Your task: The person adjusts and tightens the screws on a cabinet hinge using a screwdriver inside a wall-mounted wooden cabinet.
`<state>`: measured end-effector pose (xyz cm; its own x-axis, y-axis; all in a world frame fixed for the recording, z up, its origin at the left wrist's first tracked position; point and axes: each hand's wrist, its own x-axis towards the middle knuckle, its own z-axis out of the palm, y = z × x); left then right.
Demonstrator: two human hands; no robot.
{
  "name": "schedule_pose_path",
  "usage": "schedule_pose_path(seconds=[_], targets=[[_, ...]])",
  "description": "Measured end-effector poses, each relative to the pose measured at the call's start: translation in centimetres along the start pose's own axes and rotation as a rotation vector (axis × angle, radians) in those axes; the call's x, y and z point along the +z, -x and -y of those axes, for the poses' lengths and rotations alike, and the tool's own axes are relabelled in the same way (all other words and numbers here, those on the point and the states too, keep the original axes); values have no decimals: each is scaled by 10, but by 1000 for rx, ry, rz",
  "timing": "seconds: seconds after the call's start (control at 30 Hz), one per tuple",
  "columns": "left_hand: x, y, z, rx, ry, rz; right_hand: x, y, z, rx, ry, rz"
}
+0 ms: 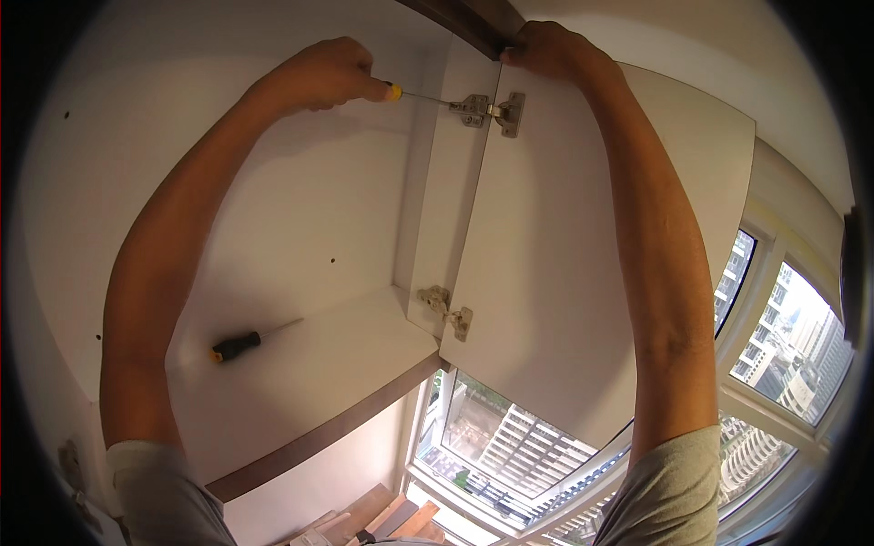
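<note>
My left hand (319,75) is closed round the handle of a screwdriver (394,92), of which a yellow end shows. Its thin shaft runs right to the upper hinge (472,110), fixed between the cabinet's side wall and the white door (546,227). Up at the door's top edge, my right hand (555,50) grips the door beside the brown cabinet frame; its fingertips are partly hidden. The door stands swung open to the right. Lower down, a second hinge (446,309) joins door and wall.
Another screwdriver (238,347), black with an orange end, lies on the cabinet's bottom shelf (319,364). A brown edge strip (319,428) runs along the shelf's front. Below are wooden boards (382,519). Windows (792,337) with buildings outside stand at right and below.
</note>
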<state>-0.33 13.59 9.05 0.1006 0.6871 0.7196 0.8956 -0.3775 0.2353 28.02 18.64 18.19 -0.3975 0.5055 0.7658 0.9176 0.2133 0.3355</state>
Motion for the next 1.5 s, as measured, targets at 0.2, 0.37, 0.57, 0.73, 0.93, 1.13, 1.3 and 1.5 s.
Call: schedule_pose_path(seconds=[0.2,0.37,0.57,0.73,0.93,1.13,1.3,1.5], targets=[[3,13,-30,150,-348,-92,2,-3,-1,2,-18,-8],[-4,9,-43,-223,-50,122,3,-3,-3,-25,33,12],[2,9,-21,-105,-186,107,-7,11,11,-10,136,-7],[39,28,-25,439,-663,-330,0,3,-1,-49,155,-24],[17,10,-39,11,-488,-30,3,-9,-3,-64,56,-3],[-7,12,-47,-272,48,354,4,-4,2,-36,108,-25],[-5,7,-35,-166,-92,253,-7,10,11,-32,165,4],[7,25,-49,160,-603,-14,-10,16,8,-10,98,-21]])
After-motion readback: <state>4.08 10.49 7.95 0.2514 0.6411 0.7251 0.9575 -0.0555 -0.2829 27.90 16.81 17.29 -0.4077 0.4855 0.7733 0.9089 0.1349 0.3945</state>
